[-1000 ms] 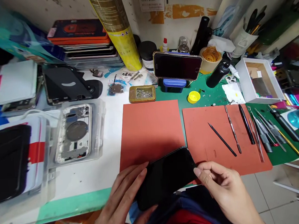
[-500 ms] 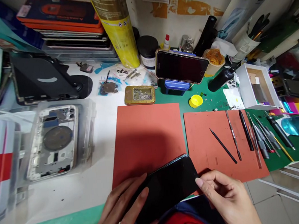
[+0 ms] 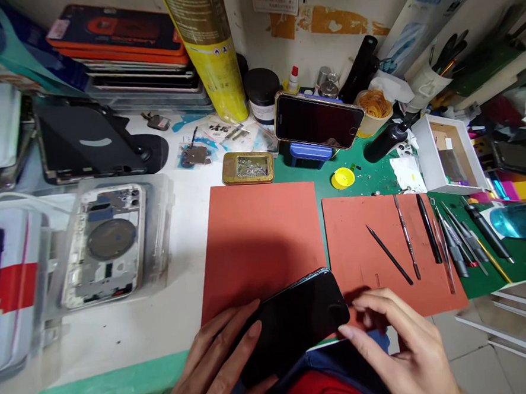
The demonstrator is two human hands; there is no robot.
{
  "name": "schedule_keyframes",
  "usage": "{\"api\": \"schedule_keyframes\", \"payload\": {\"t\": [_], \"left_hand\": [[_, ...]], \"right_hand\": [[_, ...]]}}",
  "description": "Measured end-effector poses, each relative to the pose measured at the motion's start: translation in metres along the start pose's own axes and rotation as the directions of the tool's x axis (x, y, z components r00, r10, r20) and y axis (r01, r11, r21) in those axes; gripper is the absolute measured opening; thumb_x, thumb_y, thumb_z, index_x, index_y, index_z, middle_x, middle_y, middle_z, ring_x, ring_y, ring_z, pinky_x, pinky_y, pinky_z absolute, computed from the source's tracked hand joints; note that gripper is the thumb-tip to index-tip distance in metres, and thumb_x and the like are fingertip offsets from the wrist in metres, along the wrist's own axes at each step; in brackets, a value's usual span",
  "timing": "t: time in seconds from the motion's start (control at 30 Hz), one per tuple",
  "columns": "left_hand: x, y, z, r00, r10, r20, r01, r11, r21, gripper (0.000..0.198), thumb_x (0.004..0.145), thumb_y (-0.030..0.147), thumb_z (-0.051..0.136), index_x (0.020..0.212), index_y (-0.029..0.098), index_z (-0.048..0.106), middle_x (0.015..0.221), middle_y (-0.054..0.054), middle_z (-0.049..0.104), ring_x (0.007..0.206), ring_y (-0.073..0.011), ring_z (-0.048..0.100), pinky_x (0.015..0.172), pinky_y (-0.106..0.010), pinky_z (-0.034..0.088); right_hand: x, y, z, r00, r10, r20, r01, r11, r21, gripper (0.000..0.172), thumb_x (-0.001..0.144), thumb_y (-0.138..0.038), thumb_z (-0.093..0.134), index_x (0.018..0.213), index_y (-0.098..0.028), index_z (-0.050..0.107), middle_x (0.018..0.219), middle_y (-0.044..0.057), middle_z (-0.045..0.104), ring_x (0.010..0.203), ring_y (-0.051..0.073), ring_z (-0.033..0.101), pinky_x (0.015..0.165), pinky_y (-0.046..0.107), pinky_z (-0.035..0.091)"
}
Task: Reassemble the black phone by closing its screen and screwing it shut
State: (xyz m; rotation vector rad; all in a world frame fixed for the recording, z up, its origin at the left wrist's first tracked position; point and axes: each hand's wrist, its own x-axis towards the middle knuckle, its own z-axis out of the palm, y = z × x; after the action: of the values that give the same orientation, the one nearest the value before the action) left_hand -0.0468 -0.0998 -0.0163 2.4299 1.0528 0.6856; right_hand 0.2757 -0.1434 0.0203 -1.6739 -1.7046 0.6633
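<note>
A black phone (image 3: 292,323) with a dark screen lies tilted across the near edge of the left orange mat (image 3: 261,239), partly over the table's edge. My left hand (image 3: 215,366) cradles its left side, fingers stretched along the screen and thumb under the lower end. My right hand (image 3: 397,346) hovers at the phone's right end, fingers loosely curled and slightly blurred; its thumb tip touches the phone's lower right edge. Nothing shows between those fingers.
A second orange mat (image 3: 368,238) carries a black spudger (image 3: 389,254), a metal pry tool (image 3: 405,236) and several more tools. Behind stand a phone on a blue stand (image 3: 318,121), a brass screw tin (image 3: 247,167), a yellow cylinder (image 3: 216,57), and a phone housing in a clear tray (image 3: 108,245).
My right hand's fingers have spread and shifted slightly right and down from the phone's corner. The phone and my left hand stay nearly where they were; the view has shifted a little.
</note>
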Motion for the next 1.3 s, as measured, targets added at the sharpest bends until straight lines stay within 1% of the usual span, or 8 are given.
{"api": "schedule_keyframes", "payload": {"t": [0.03, 0.1, 0.2, 0.4, 0.67, 1.07, 1.2, 1.3], "left_hand": [[0.000, 0.000, 0.000, 1.000, 0.003, -0.006, -0.003, 1.000, -0.010, 0.079, 0.107, 0.010, 0.072, 0.178, 0.022, 0.040, 0.160, -0.016, 0.070, 0.154, -0.0292, 0.059, 0.122, -0.043, 0.058], [-0.001, -0.001, 0.001, 1.000, -0.004, 0.008, 0.004, 1.000, -0.023, 0.080, 0.107, 0.009, 0.072, 0.178, 0.021, 0.039, 0.162, -0.017, 0.067, 0.155, -0.0299, 0.057, 0.123, -0.044, 0.056], [0.000, 0.000, 0.000, 0.999, -0.014, 0.035, 0.015, 1.000, -0.028, 0.084, 0.106, 0.009, 0.074, 0.179, 0.021, 0.036, 0.165, -0.018, 0.064, 0.157, -0.0310, 0.055, 0.124, -0.047, 0.056], [0.006, 0.005, -0.002, 0.999, -0.009, 0.034, 0.010, 0.999, -0.041, 0.084, 0.107, 0.012, 0.072, 0.180, 0.022, 0.032, 0.166, -0.018, 0.062, 0.158, -0.0318, 0.053, 0.124, -0.050, 0.056], [0.007, 0.007, -0.002, 0.996, -0.045, 0.080, 0.046, 0.999, -0.012, 0.077, 0.111, 0.024, 0.068, 0.179, 0.022, 0.033, 0.166, -0.018, 0.062, 0.155, -0.0346, 0.055, 0.120, -0.055, 0.061], [0.009, 0.006, -0.006, 0.990, -0.042, 0.134, 0.051, 0.997, -0.063, 0.081, 0.111, 0.026, 0.068, 0.181, 0.025, 0.027, 0.175, -0.015, 0.054, 0.163, -0.0356, 0.047, 0.129, -0.058, 0.053], [0.011, 0.007, -0.006, 0.986, -0.061, 0.154, 0.076, 0.993, -0.094, 0.084, 0.110, 0.025, 0.070, 0.181, 0.027, 0.027, 0.176, -0.016, 0.052, 0.161, -0.0365, 0.048, 0.128, -0.060, 0.054], [0.012, 0.008, -0.005, 0.981, -0.090, 0.174, 0.110, 0.988, -0.110, 0.087, 0.108, 0.024, 0.072, 0.182, 0.030, 0.026, 0.177, -0.016, 0.051, 0.160, -0.0375, 0.048, 0.126, -0.063, 0.055]], "right_hand": [[0.005, 0.002, -0.003, 0.994, -0.102, 0.034, 0.104, 0.994, -0.037, 0.033, 0.103, -0.029, 0.082, 0.133, -0.021, 0.070, 0.120, 0.011, 0.081, 0.104, 0.025, 0.080, 0.090, 0.034, 0.071], [0.016, 0.005, -0.008, 0.954, -0.243, 0.176, 0.260, 0.962, -0.082, 0.054, 0.104, -0.032, 0.081, 0.151, -0.016, 0.060, 0.153, 0.021, 0.070, 0.142, 0.034, 0.068, 0.115, 0.048, 0.065], [0.035, 0.011, -0.013, 0.875, -0.305, 0.376, 0.357, 0.931, -0.076, 0.063, 0.106, -0.028, 0.074, 0.162, -0.015, 0.047, 0.171, 0.022, 0.056, 0.159, 0.036, 0.052, 0.126, 0.055, 0.057], [0.059, 0.011, -0.013, 0.790, -0.318, 0.525, 0.381, 0.925, -0.013, 0.068, 0.103, -0.023, 0.072, 0.164, -0.017, 0.042, 0.159, 0.018, 0.065, 0.154, 0.035, 0.054, 0.127, 0.055, 0.056], [0.069, 0.014, -0.014, 0.738, -0.424, 0.524, 0.500, 0.866, -0.002, 0.073, 0.101, -0.017, 0.068, 0.167, -0.016, 0.037, 0.156, 0.019, 0.066, 0.151, 0.036, 0.058, 0.125, 0.059, 0.055], [0.071, 0.008, -0.015, 0.700, -0.408, 0.586, 0.544, 0.836, -0.068, 0.073, 0.104, -0.023, 0.069, 0.169, -0.018, 0.037, 0.161, 0.020, 0.064, 0.152, 0.037, 0.059, 0.125, 0.062, 0.054], [0.076, -0.001, -0.006, 0.653, -0.440, 0.617, 0.624, 0.774, -0.107, 0.077, 0.098, -0.018, 0.068, 0.169, -0.013, 0.039, 0.164, 0.021, 0.061, 0.154, 0.040, 0.055, 0.127, 0.064, 0.050], [0.081, -0.010, 0.002, 0.613, -0.467, 0.637, 0.677, 0.726, -0.119, 0.077, 0.094, -0.015, 0.067, 0.167, -0.011, 0.043, 0.157, 0.023, 0.066, 0.147, 0.041, 0.060, 0.124, 0.065, 0.053]]}}
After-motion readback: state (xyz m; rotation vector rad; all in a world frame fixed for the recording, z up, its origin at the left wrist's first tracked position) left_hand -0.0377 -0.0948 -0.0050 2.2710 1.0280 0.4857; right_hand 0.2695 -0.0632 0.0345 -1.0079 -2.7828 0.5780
